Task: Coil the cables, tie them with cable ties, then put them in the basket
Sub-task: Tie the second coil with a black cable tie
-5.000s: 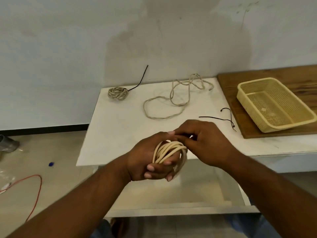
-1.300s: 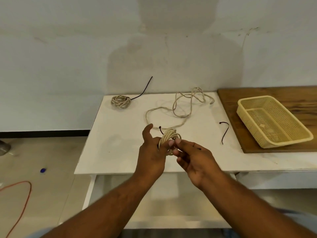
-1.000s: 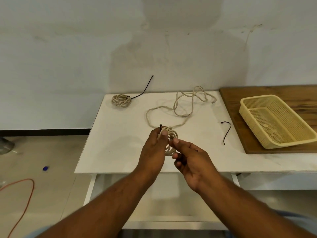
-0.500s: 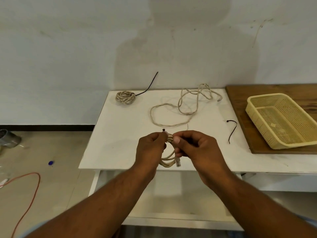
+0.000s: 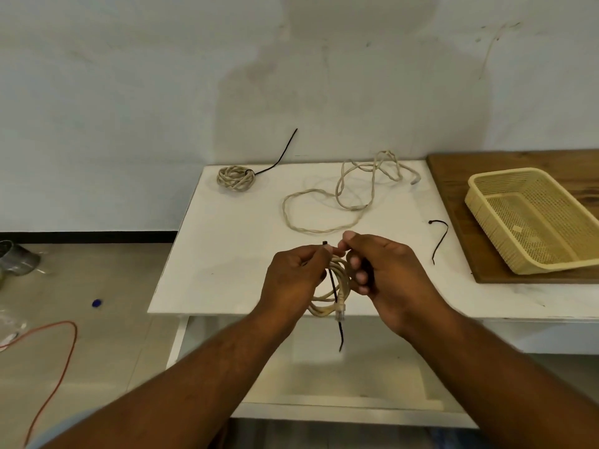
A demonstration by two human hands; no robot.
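A coiled beige cable (image 5: 334, 291) hangs between my hands over the front edge of the white table (image 5: 227, 247), its clear plug at the bottom. A black cable tie (image 5: 334, 283) is wrapped around the coil, and its tail hangs down below. My left hand (image 5: 293, 277) pinches the tie's head at the top of the coil. My right hand (image 5: 385, 270) grips the coil and tie from the right. A loose beige cable (image 5: 340, 196) sprawls at the table's back. A tied coil (image 5: 236, 178) lies at the back left. The yellow mesh basket (image 5: 486, 231) stands at the right.
A spare black cable tie (image 5: 440, 236) lies on the table near the wooden board (image 5: 453, 189) that carries the basket. An orange wire (image 5: 61, 351) runs over the floor at the left, near a small blue object (image 5: 96, 303) and a grey metal thing (image 5: 16, 257).
Five seconds ago my hands held the bare coil, and two ties lay on the table. Now a tie is around the coil with its tail hanging down; my hands stayed near the table's front edge.
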